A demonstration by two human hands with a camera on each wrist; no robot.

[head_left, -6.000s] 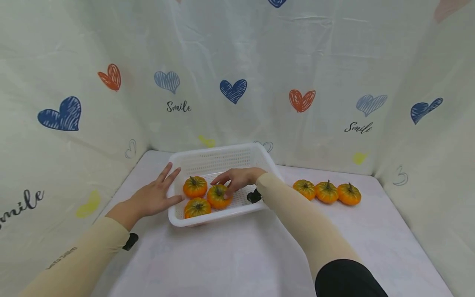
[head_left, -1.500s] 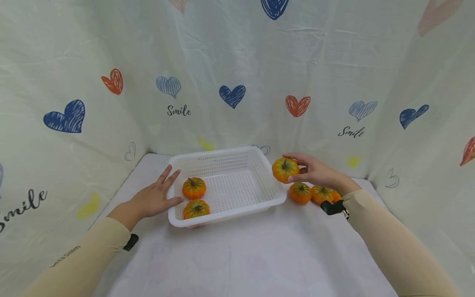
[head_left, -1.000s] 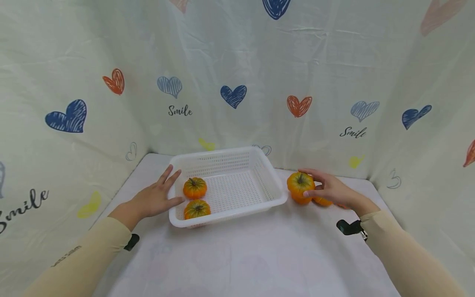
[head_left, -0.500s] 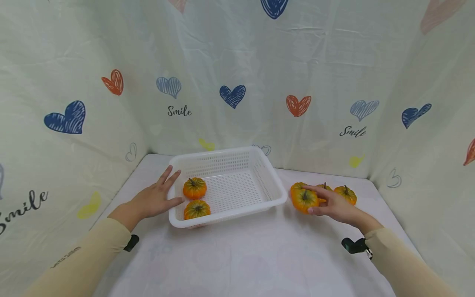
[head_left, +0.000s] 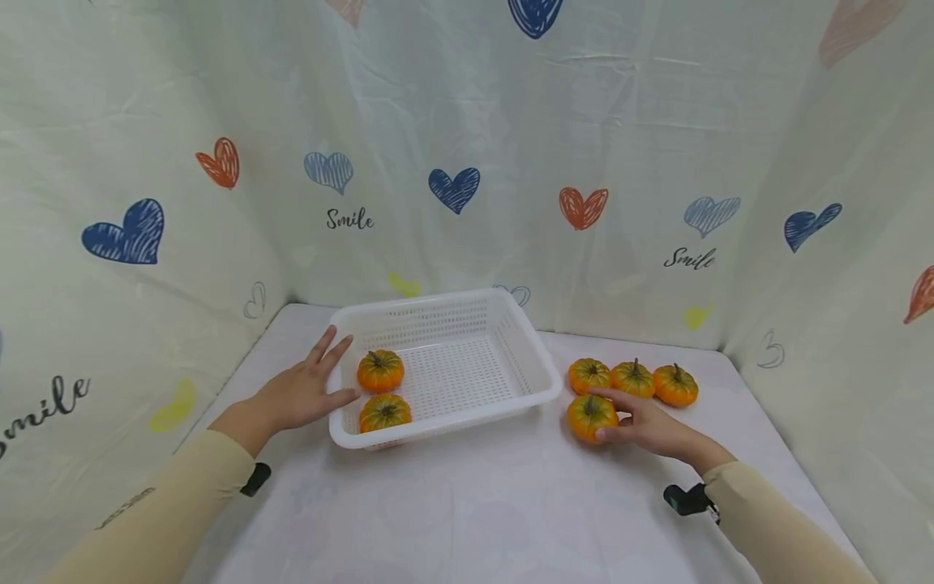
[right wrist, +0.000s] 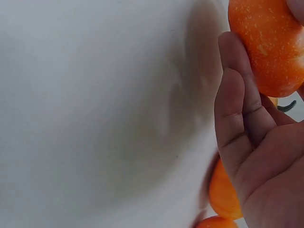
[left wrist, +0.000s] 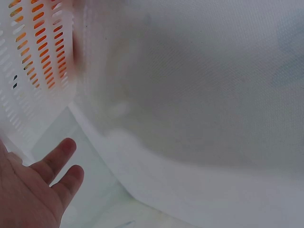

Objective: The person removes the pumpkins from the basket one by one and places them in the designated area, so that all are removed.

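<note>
1. One pale counter (head_left: 452, 519) carries everything in my feed.
2. On it I see a white basket (head_left: 452, 421), long axis roughly left to right, with two pumpkins (head_left: 380, 371) inside its left end.
3. My left hand (head_left: 295, 395) is spread, gripping nothing, at the basket's left rim.
4. My right hand (head_left: 645, 426), well apart from the basket's right end, is partly closed, thumb and fingers around the held pumpkin (head_left: 592, 418).
5. That round pumpkin lies stem-up, just nearer me than the three-pumpkin row (head_left: 632, 379); I can't tell whether it touches the counter.
</note>
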